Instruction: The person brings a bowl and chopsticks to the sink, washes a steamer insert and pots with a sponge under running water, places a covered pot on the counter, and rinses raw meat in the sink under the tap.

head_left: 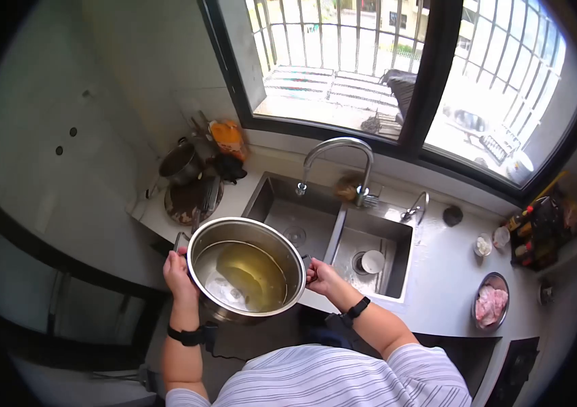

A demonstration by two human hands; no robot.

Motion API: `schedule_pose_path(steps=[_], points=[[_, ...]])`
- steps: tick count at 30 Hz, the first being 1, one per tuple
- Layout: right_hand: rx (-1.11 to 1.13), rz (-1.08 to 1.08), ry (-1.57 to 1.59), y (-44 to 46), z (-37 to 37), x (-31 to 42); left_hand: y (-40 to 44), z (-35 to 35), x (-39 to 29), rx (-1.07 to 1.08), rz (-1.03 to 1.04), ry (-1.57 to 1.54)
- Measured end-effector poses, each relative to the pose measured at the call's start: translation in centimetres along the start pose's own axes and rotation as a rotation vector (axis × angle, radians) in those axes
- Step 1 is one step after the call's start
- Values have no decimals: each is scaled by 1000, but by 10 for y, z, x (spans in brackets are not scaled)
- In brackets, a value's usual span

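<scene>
A large stainless steel pot [197, 296] is held up in front of me, with yellowish liquid [251, 275] inside it. My left hand [180, 275] is closed around the handle on its left side. On the opposite side, my right hand [322, 277] grips the other handle. The pot is near the counter's front edge, just left of and in front of the double sink [261, 193]. Both hands wear black wrist straps. The undersides of the handles are partly hidden by my fingers.
A curved faucet [368, 163] rises behind the sink, and a white bowl [372, 262] sits in the right basin. To the left are a round board [178, 203] and a dark pot [180, 163]. A metal bowl of raw meat [492, 304] stands on the right counter.
</scene>
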State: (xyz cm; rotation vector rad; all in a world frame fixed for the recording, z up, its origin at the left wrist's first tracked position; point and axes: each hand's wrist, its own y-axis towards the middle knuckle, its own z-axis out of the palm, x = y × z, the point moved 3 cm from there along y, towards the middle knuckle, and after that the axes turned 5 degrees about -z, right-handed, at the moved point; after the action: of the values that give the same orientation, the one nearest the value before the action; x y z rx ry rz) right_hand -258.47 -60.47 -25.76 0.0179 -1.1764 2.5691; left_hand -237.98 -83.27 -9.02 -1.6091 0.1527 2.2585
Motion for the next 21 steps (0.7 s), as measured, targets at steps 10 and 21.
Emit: schedule_pose_path(steps=[10,21], points=[[-50,310,-390,143,6,15,83,29,36,-90,-44,184],[-96,-180,-240,226,38,84,143,59,38,145,-155,346]])
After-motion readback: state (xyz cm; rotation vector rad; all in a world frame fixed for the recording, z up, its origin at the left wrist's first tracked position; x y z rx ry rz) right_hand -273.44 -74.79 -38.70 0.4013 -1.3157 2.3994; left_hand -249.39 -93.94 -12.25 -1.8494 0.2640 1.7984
